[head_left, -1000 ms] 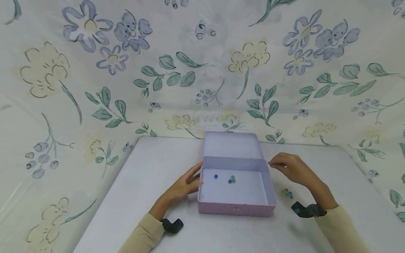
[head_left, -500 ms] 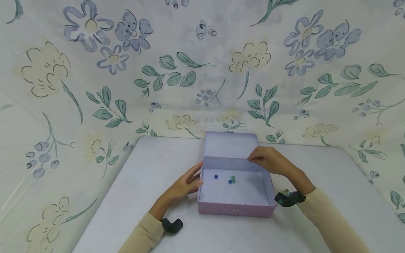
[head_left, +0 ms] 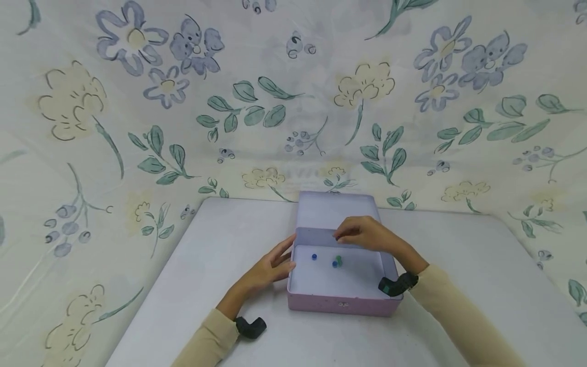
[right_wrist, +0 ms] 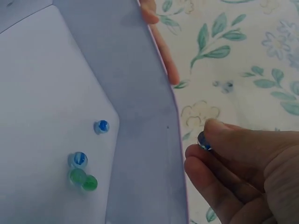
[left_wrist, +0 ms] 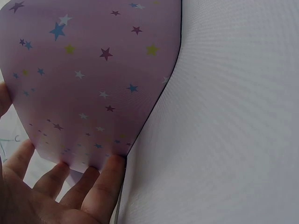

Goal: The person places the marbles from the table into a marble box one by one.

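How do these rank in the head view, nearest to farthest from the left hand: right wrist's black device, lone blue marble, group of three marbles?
From the left hand:
1. Lone blue marble, toward the left inside the box.
2. Group of three marbles, near the box's middle.
3. Black device, farthest right.

From my end I can't tell whether this is a home or a studio, only that it looks like a screened-off work corner: a flower-printed sheet rises beyond the left hand and right hand and closes in on both sides, a plain white table lies beneath them, and each wears a small black camera.
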`<state>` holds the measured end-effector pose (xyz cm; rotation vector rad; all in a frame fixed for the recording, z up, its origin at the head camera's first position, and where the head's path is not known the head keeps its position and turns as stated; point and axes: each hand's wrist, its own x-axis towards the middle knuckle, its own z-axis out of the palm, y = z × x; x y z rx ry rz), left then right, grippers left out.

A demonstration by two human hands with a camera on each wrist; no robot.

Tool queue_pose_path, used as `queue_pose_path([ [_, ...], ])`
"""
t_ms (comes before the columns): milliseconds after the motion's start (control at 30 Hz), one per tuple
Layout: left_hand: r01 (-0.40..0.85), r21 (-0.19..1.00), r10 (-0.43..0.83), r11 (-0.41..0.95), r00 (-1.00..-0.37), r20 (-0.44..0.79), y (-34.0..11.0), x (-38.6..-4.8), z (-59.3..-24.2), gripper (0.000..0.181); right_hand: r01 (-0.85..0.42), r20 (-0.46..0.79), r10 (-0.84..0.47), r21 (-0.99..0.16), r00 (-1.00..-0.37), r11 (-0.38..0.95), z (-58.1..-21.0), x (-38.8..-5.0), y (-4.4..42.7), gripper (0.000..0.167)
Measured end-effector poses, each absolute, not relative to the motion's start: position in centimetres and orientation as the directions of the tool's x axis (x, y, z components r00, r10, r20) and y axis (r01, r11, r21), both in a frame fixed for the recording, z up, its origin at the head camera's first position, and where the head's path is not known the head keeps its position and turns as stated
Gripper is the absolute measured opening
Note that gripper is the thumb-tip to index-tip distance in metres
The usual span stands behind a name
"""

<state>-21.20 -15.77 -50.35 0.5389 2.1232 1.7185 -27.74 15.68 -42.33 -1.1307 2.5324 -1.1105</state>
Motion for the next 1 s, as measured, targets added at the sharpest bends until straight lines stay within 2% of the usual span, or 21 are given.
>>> queue_pose_path([
  [333, 0.055, 0.980, 0.492, 0.191, -0.869, -0.047, -15.7, -21.0, -50.2, 0.073, -0.580, 0.111, -0.729, -0.690, -0.676, 0.433, -43.3, -28.0, 13.8, 0.019],
  [533, 0.041, 0.982, 0.486, 0.187, -0.872, -0.056, -15.8, -21.0, -50.1, 0.072, -0.596, 0.095, -0.730, -0.654, -0.676, 0.467, -43.8, -28.4, 12.8, 0.021],
  [767, 0.045, 0.981, 0.494, 0.189, -0.868, -0.055, -15.6, -20.9, -50.2, 0.072, -0.561, 0.014, -0.721, -0.637, -0.693, 0.528, -45.0, -28.3, 12.2, 0.019],
  [1000, 0.049, 0.978, 0.487, 0.201, -0.871, -0.056, -15.6, -20.9, -50.5, 0.072, -0.597, -0.029, -0.738, -0.567, -0.674, 0.567, -46.0, -28.4, 11.8, 0.018],
])
